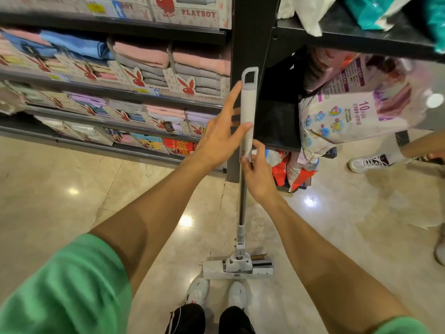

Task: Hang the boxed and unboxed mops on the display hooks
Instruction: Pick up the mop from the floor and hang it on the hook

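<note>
Left hand (220, 138) is spread, fingers straight, thumb laid against the white grip of the mop (247, 116); it braces rather than grasps. Right hand (256, 174) pinches the shaft just below the grip. The mop stands near upright against the black shelf post (250, 30), its head (238, 266) on the floor (72, 189) before the person's shoes. No display hook is visible. Risk: with only a pinch, the pole may slip or topple during lifting, striking the hanging packs (361, 104) alongside.
</note>
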Demonstrator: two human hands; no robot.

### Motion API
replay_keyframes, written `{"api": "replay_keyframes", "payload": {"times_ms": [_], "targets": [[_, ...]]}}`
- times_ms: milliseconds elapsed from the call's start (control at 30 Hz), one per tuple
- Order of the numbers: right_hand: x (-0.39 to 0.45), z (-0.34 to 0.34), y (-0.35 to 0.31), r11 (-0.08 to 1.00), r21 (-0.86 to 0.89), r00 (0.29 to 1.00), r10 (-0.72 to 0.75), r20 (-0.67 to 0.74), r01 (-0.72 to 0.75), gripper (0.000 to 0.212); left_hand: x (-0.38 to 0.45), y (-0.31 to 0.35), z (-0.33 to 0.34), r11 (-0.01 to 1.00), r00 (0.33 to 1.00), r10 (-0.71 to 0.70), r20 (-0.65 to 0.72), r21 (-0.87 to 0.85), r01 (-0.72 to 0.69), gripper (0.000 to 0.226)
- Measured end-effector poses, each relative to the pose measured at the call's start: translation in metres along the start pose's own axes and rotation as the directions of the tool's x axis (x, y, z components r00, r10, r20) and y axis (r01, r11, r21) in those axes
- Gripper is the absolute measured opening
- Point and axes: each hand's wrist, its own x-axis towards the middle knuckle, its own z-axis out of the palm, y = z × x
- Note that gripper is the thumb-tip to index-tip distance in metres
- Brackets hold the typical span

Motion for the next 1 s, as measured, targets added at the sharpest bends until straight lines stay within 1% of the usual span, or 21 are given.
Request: {"api": "replay_keyframes", "payload": {"times_ms": [167,233,333,400,533,633,733,800,900,1000], "targets": [[-0.042,0.014,-0.004,1.0,-0.008,0.999,-0.029,0.021,0.029,0.059,-0.034,0.006,-0.008,1.0,0.997,0.026,-0.071,-0.004,-0.027,0.089],[-0.06,0.019,-0.011,0.999,-0.009,0.999,-0.045,0.03,0.045,0.063,-0.052,0.009,-0.011,0.999,0.995,0.029,-0.097,-0.03,-0.032,0.089],[-0.083,0.023,-0.026,0.999,0.016,0.996,-0.042,0.073,0.041,0.066,-0.077,0.014,-0.023,0.998,0.99,0.057,-0.126,-0.016,-0.06,0.089],[-0.097,0.027,-0.034,0.997,0.034,0.992,-0.073,0.106,0.07,0.067,-0.095,0.018,-0.034,0.998,0.987,0.061,-0.147,-0.012,-0.063,0.089],[-0.114,0.043,-0.059,0.986,0.031,0.971,-0.166,0.17,0.163,0.071,-0.131,0.028,-0.067,0.997,0.97,0.057,-0.235,-0.032,-0.066,0.087],[-0.118,0.057,-0.094,0.969,-0.016,0.951,-0.237,0.197,0.245,0.073,-0.148,0.042,-0.107,0.991,0.953,0.091,-0.289,-0.072,-0.116,0.085],[-0.119,0.072,-0.137,0.95,-0.047,0.928,-0.292,0.232,0.31,0.072,-0.159,0.059,-0.152,0.983,0.923,0.142,-0.358,-0.055,-0.173,0.083],[-0.122,0.08,-0.17,0.922,-0.018,0.893,-0.369,0.255,0.387,0.07,-0.165,0.071,-0.185,0.975,0.897,0.188,-0.399,-0.034,-0.219,0.084],[-0.132,0.097,-0.226,0.884,0.074,0.845,-0.464,0.265,0.462,0.068,-0.177,0.089,-0.24,0.961,0.859,0.254,-0.445,0.015,-0.276,0.084],[-0.147,0.116,-0.282,0.822,0.076,0.79,-0.565,0.236,0.565,0.071,-0.193,0.113,-0.297,0.93,0.806,0.353,-0.475,0.082,-0.359,0.081]]}}
